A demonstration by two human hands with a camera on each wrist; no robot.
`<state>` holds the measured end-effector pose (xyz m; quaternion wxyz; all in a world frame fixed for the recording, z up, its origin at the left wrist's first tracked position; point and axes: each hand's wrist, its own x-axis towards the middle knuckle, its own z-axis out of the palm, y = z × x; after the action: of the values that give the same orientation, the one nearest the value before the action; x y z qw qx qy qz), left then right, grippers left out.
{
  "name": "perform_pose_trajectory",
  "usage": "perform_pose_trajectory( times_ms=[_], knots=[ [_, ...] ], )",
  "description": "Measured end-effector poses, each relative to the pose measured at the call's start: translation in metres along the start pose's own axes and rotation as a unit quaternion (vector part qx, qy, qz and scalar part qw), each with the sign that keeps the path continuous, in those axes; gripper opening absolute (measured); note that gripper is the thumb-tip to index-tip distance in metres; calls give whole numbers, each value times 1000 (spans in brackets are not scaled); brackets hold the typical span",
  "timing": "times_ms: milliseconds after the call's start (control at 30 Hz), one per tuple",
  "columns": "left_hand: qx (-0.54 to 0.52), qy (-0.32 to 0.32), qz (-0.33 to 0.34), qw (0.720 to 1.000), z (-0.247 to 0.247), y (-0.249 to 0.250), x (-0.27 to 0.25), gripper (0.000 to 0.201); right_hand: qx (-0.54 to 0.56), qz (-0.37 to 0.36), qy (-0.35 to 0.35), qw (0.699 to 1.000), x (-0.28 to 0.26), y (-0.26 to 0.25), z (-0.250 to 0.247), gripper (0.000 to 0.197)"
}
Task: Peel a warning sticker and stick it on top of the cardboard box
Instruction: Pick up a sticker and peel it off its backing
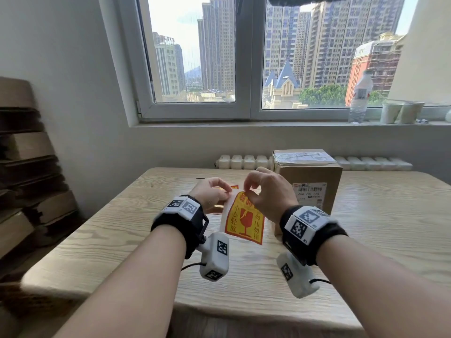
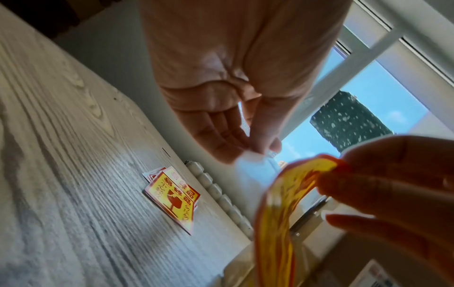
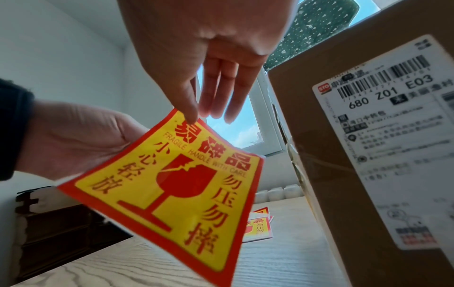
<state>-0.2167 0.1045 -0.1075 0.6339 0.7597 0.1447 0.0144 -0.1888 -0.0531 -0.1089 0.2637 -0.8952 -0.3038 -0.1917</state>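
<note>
A red and yellow warning sticker [image 1: 244, 222] [image 3: 172, 184] hangs in the air over the wooden table [image 1: 122, 228], between both hands. My right hand [image 1: 247, 192] [image 3: 190, 119] pinches its top corner, which curls away from the white backing paper [image 1: 225, 215] [image 2: 255, 167]. My left hand [image 1: 228, 190] [image 2: 260, 149] pinches that backing at the top. The cardboard box [image 1: 308, 174] [image 3: 319, 155], taped on top and with a shipping label on its front, stands just right of my right hand. In the left wrist view the sticker [image 2: 282, 203] is bent and blurred.
A small pile of the same stickers [image 2: 172, 198] [image 3: 258, 227] lies on the table beyond my hands. Flattened cartons [image 1: 26, 167] are stacked at the left. A radiator [image 1: 244, 162] runs behind the table. A water bottle [image 1: 360, 98] and paper cups [image 1: 400, 112] stand on the sill.
</note>
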Motion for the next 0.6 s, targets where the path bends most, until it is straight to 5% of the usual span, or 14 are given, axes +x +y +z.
perform_pose_trajectory(
  times_ms=[200, 600],
  knots=[
    [84, 104, -6, 991, -7, -17, 17, 23, 21, 26, -34, 999, -1, 6, 8, 10],
    [306, 103, -92, 942, -25, -51, 23, 43, 65, 47, -49, 996, 1, 13, 13, 21]
  ],
)
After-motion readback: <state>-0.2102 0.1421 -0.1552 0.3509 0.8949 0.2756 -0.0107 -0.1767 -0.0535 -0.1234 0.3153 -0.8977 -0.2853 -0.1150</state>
